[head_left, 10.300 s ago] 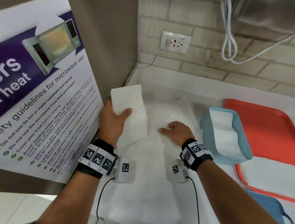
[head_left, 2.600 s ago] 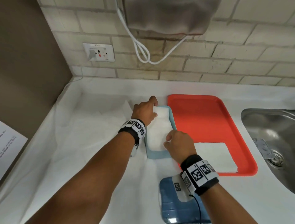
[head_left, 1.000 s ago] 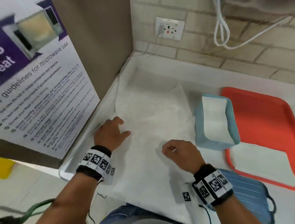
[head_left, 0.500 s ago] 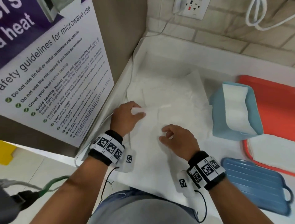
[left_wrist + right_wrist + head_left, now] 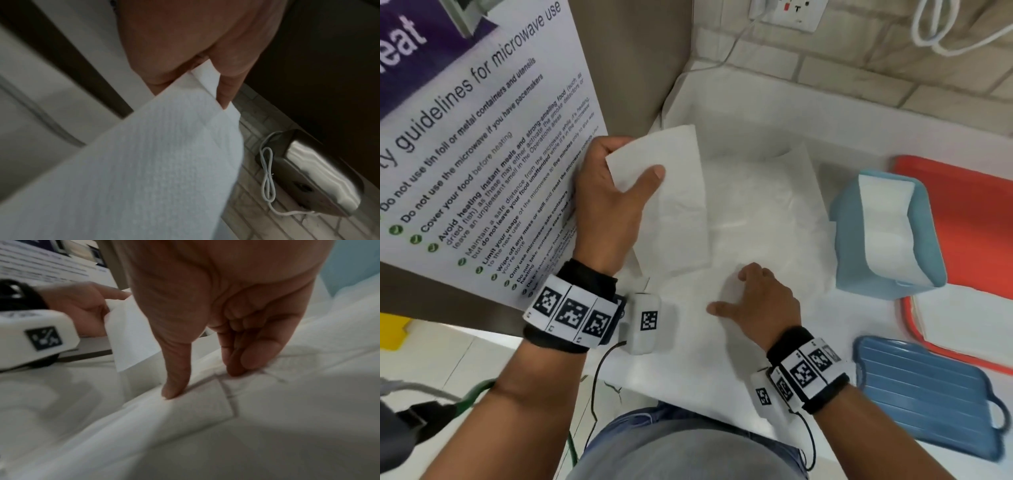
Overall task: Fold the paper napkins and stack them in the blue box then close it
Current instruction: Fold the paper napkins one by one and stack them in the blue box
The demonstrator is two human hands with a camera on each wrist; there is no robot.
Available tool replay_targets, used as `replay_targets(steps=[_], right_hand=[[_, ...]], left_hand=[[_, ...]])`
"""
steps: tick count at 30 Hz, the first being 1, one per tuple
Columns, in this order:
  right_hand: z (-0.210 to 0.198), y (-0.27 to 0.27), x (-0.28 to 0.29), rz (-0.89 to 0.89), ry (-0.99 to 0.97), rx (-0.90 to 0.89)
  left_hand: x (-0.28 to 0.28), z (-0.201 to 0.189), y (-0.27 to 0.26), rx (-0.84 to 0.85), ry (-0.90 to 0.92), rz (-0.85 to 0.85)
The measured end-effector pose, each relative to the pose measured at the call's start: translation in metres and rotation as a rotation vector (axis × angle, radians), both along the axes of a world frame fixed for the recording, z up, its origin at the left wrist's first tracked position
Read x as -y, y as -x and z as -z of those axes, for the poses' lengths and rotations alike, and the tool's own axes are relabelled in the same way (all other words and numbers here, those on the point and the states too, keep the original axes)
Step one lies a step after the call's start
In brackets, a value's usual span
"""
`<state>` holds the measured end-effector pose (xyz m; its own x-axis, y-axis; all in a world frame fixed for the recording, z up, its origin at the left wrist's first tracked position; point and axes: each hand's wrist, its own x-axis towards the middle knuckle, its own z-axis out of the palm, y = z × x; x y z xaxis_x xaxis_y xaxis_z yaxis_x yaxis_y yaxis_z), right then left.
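Poster point(image 5: 465, 137) at 9 o'clock. Left hand point(image 5: 609, 198) pinches a folded napkin point(image 5: 674, 205), lifted off the counter at 11 o'clock. Right hand point(image 5: 756, 301), center: thumb and curled fingertips press the loose napkins point(image 5: 756, 212). Blue box point(image 5: 887, 233) at 3 o'clock, open, napkins inside, against the orange tray point(image 5: 962, 212). Blue lid point(image 5: 928, 397) at 4 o'clock.

Left hand point(image 5: 613, 202) pinching, right hand point(image 5: 760, 301) pressing.

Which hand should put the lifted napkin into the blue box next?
Left hand: it already grips the napkin. The right hand, though nearer the blue box, presses the sheets on the counter.
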<state>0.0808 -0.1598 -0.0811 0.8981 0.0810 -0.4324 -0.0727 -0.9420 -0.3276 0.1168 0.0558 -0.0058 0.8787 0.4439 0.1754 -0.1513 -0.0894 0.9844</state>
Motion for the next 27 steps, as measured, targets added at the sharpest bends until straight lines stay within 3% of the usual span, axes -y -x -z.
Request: replay_targets(steps=[4, 10, 15, 20, 23, 27], right_hand=[[0.005, -0.002, -0.005, 0.022, -0.015, -0.027], [0.008, -0.005, 0.03, 0.247, -0.377, -0.073], [-0.036, -0.012, 0.05, 0.306, -0.904, -0.028], [-0.089, -0.017, 0.055, 0.47, -1.598, -0.017], [-0.091, -0.022, 0.052, 0.556, -1.65, -0.029], [-0.091, -0.024, 0.038, 0.577, -1.665, -0.118]], left_hand=[[0.0, 0.001, 0.0, -0.02, 0.071, 0.005], [0.002, 0.005, 0.006, -0.041, 0.198, 0.064], [0.005, 0.013, 0.004, -0.057, 0.239, 0.064], [0.013, 0.017, -0.003, -0.112, 0.332, 0.064], [0.022, 0.028, -0.004, -0.231, 0.372, 0.112], [0.042, 0.043, 0.003, -0.408, 0.56, 0.208]])
